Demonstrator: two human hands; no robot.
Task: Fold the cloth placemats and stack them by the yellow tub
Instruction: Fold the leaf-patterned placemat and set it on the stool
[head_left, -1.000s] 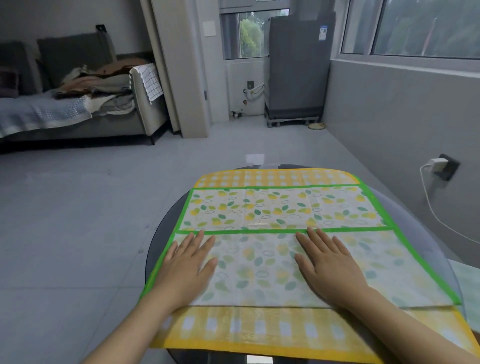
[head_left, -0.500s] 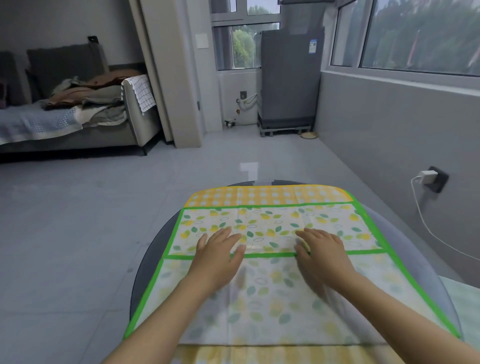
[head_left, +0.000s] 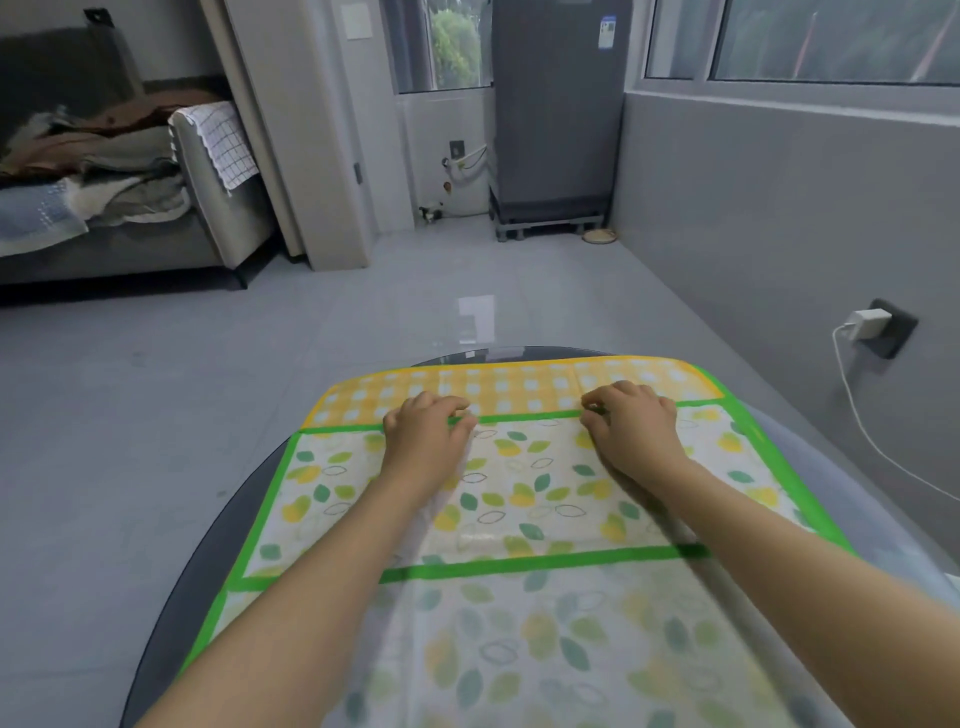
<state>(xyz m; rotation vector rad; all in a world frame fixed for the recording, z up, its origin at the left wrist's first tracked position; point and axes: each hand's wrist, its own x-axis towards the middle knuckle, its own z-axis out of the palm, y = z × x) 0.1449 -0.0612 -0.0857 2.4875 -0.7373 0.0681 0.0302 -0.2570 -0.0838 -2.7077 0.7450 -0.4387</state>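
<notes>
A leaf-print cloth placemat (head_left: 524, 499) with green borders lies spread over the round dark desk (head_left: 208, 561) at lower centre. Both hands reach to its far green stripe: the left hand (head_left: 426, 434) and the right hand (head_left: 631, 426) each pinch that edge with curled fingers.

Soft daylight from the windows (head_left: 810, 41); glare on the floor (head_left: 475, 317); wide-angle bending and blur at edges.
</notes>
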